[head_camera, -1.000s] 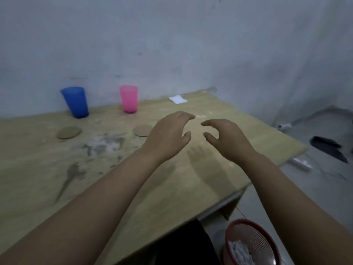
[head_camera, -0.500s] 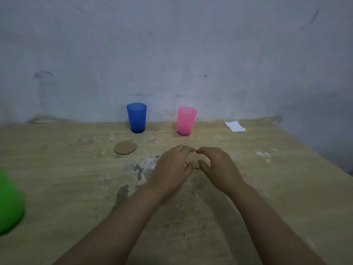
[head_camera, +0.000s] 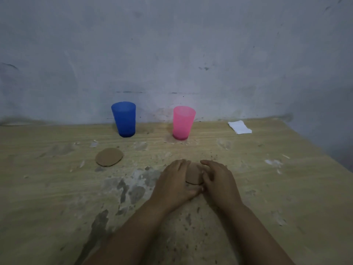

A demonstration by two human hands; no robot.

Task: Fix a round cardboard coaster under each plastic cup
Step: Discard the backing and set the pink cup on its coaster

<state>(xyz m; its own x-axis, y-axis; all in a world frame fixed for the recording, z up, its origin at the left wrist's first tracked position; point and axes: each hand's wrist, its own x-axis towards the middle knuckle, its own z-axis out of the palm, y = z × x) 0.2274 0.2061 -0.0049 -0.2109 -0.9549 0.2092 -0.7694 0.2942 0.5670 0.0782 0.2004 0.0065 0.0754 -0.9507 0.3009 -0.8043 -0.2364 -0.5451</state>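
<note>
Coaster between the hands (head_camera: 193,174): head view; a round brown cardboard disc lay flat on the bench, in the middle of the picture, mostly covered at both sides by the two hands, with only its centre and near edge showing.
Left hand (head_camera: 174,185): palm down on the coaster's left side, fingers curled over its far edge, thumb reaching under its near edge toward the other hand.
Left grip: fingers and thumb closed in around the disc's rim; whether they truly pinched it or only rested on it could not be told.
Right hand (head_camera: 217,181): palm down on the coaster's right side, fingers bent over the far right edge, thumb touching the disc near its near edge.
Right grip: likewise closed in on the rim, with real clamping not to be told.
Thumbs: the two met just below the coaster's near edge.
Second coaster (head_camera: 109,157): a like brown disc lay flat and alone, well to the left of the hands and in front of the blue cup.
Blue cup (head_camera: 124,119): upright by the wall, directly on the wood, apart from the second coaster.
Pink cup (head_camera: 183,122): upright by the wall, right of the blue cup, beyond the hands, directly on the wood.
White folded piece (head_camera: 240,127): lay at the far right by the wall.
Bench (head_camera: 57,197): pale wood, scuffed, with grey patches and crumbs.
Wall (head_camera: 172,54): grey, stained.
</note>
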